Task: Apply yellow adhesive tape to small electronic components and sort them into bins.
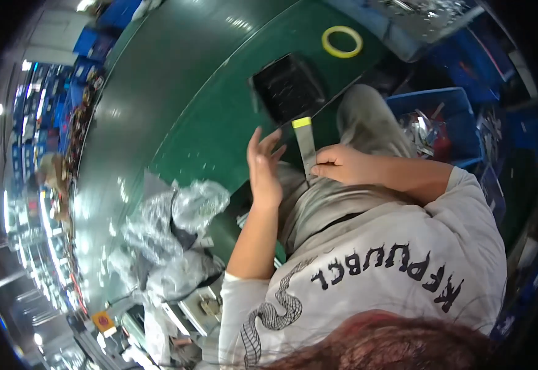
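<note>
My right hand (pixel 338 164) is closed on the near end of a flat grey strip (pixel 306 145), thumb and fingers pinching it above my lap. Yellow tape (pixel 301 123) wraps the strip's far end, which points away from me toward a black plastic tray (pixel 289 86). To the left of the strip, my left hand (pixel 264 165) is raised with its fingers apart, touching nothing that I can see. A roll of yellow tape (pixel 343 55) lies flat on the green table beyond the tray.
Crumpled clear plastic bags (pixel 186 209) are heaped on the green table (pixel 189 129) at my left. On my right stands a blue bin (pixel 460 98) holding loose metal pieces. A grey container (pixel 398 43) of small shiny parts sits at the far right.
</note>
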Demonstrator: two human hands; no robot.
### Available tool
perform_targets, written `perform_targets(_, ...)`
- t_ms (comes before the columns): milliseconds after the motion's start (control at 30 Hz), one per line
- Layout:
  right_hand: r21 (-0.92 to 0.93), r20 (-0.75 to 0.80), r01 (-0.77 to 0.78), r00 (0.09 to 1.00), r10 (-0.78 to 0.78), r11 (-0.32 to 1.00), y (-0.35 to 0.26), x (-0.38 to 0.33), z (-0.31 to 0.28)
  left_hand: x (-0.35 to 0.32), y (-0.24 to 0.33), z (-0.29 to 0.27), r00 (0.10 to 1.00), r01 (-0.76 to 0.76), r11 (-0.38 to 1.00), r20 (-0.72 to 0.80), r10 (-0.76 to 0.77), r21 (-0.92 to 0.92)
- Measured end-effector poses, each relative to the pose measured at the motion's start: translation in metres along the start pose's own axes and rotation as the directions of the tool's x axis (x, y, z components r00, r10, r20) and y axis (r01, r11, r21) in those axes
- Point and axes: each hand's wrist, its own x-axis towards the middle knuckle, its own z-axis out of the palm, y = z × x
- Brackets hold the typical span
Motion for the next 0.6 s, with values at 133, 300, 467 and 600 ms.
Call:
perform_targets(133,0.053,-0.426,0.067,0.904,-0.038,0.996,0.067,-0.043,-0.008,0.000,0.013,0.000,0.949,0.250,0.954,-0.240,-0.206,0.168)
perform_targets(300,0.461,-0.721,0.267,0.668,0.182,0.846,0.079,-0.061,-0.022,0.010,0.016,-0.014,0.920,0.189,0.976,-0.328,-0.215,-0.109)
perform_targets(467,0.522,-0.603,0.007,0.710,0.363,0.853,0.085,-0.068,-0.026,0.011,0.008,-0.010,0.937,0.161,0.981,-0.295,-0.186,-0.107)
perform_targets(600,-0.402,-0.544,0.201,0.733,-0.409,0.893,0.022,-0.046,-0.091,0.010,0.012,-0.010,0.950,0.126,0.986,-0.273,-0.151,-0.106)
